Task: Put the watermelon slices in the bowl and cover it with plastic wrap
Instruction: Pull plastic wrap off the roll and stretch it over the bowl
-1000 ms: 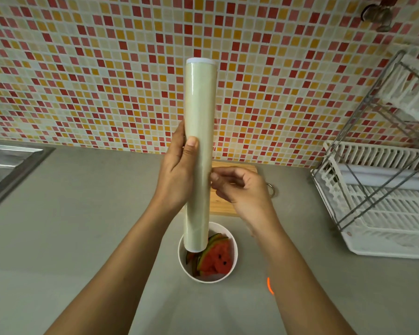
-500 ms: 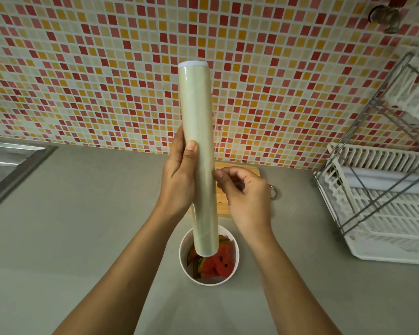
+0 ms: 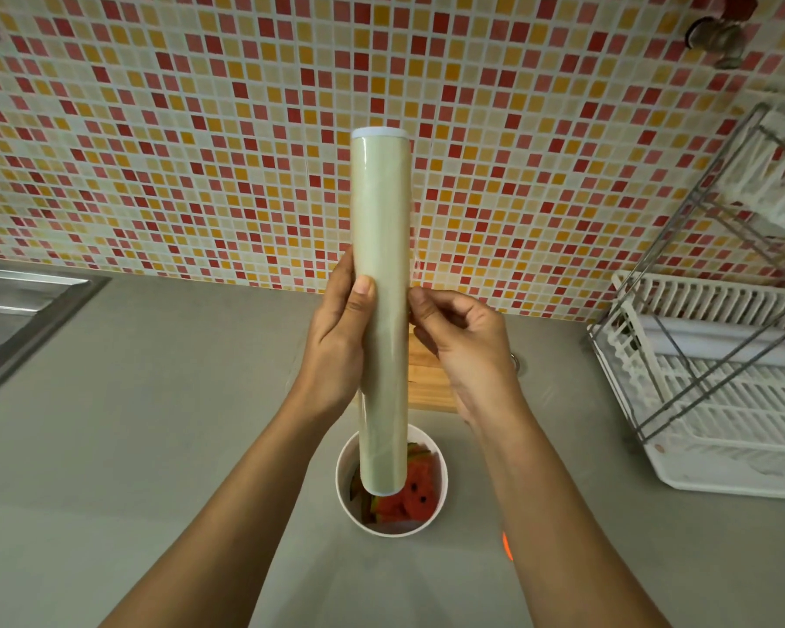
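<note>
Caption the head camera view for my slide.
Left hand holds plastic wrap roll upright above bowl of watermelon slices; right hand pinches its edge.

Your roll of plastic wrap point(image 3: 381, 265) is smooth, pale film with a soft sheen. The bowl point(image 3: 390, 528) looks smooth and white. The watermelon slices point(image 3: 420, 491) look moist. The counter point(image 3: 155, 401) is matt grey, the wall tiles point(image 3: 155, 129) glossy, the cutting board point(image 3: 427, 378) bare wood, the sink point(image 3: 19, 301) brushed metal, and the dish rack point(image 3: 721, 428) white plastic under metal wire.
</note>
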